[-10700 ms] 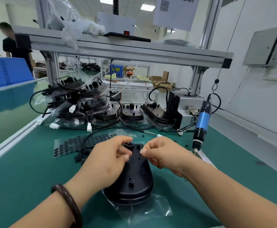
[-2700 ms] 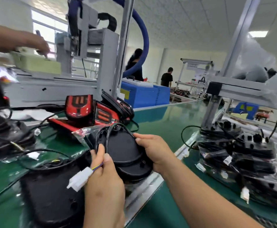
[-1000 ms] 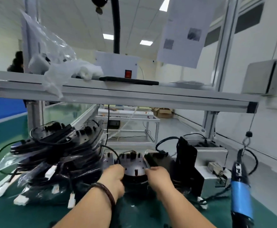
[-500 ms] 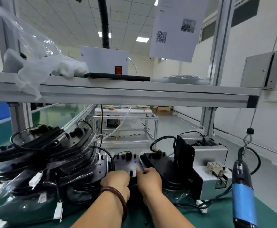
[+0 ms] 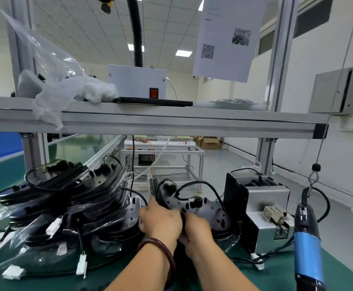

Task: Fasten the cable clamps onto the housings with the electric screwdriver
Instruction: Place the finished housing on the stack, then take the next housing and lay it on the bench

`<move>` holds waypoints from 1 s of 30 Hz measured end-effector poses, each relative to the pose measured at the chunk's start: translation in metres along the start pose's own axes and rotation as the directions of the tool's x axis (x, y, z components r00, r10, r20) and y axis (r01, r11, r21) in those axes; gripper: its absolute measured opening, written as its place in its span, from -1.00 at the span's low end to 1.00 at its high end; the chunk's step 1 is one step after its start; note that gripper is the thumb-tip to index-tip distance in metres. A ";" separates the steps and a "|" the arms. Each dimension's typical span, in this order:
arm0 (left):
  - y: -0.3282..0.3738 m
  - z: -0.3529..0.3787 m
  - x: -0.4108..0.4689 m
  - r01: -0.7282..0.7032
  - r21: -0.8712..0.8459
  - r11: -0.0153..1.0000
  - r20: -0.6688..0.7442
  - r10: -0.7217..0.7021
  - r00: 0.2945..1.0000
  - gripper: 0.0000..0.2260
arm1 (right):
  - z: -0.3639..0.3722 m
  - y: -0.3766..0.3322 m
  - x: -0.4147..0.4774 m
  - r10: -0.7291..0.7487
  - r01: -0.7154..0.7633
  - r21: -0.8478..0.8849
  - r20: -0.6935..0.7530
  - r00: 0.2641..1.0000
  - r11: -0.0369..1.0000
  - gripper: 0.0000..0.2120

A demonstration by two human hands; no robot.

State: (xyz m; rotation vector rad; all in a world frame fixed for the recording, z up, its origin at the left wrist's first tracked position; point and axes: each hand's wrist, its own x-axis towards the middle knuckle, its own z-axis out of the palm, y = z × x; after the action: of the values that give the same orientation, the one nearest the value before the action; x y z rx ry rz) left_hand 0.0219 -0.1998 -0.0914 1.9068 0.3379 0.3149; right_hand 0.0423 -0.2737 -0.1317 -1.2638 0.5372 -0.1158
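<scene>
Fingers (image 5: 148, 210) of left hand (image 5: 162, 222) and right hand (image 5: 197, 231) grip housing (image 5: 210, 211).

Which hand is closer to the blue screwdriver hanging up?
Right. The right hand grips the black housing, with the blue screwdriver hanging farther to its right. The left hand grips the same housing on the side away from the screwdriver.
</scene>
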 end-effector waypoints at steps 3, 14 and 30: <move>0.000 -0.011 -0.001 -0.117 -0.133 0.984 -0.051 0.111 0.992 -0.75 | -0.003 -0.008 -0.009 -0.029 0.021 0.096 0.079 0.996 0.995 -0.86; -0.008 -0.048 0.004 0.184 -0.736 0.651 0.177 -0.078 0.981 -0.89 | -0.035 -0.002 -0.042 -0.175 0.301 -0.283 0.396 0.901 0.911 -0.66; 0.037 -0.067 -0.001 0.365 -0.816 0.449 0.326 -0.165 0.931 -0.89 | -0.052 -0.007 -0.054 -0.669 0.664 -0.459 0.183 0.720 0.590 -0.70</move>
State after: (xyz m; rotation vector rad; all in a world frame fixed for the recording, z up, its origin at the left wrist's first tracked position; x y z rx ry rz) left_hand -0.0015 -0.1550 -0.0335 0.8147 0.2579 0.0342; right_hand -0.0268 -0.3010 -0.1184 -1.9420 0.0479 -0.6608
